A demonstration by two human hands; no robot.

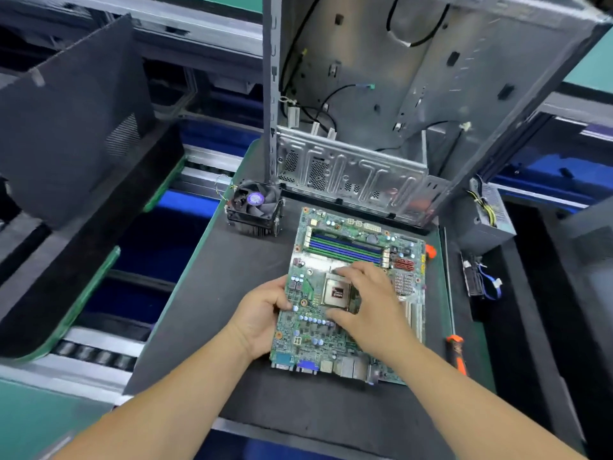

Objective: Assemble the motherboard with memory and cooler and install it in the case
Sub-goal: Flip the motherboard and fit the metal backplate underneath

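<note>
A green motherboard [335, 247] lies flat on the dark mat [212, 287], with blue and green memory slots near its far edge and a processor [336, 290] in the socket at its middle. My left hand [262, 317] grips the board's left edge, thumb on top. My right hand [368, 303] lies over the socket's right side, fingers bent, thumb and fingertips touching the socket frame. A black fan cooler [255, 207] stands on the mat, far left of the board. The open metal case [398, 111] stands upright behind the board.
An orange-handled screwdriver [456, 350] lies on the mat right of the board. A grey power supply [487, 210] with cables sits at the far right. Black trays and a roller conveyor [96, 353] run along the left.
</note>
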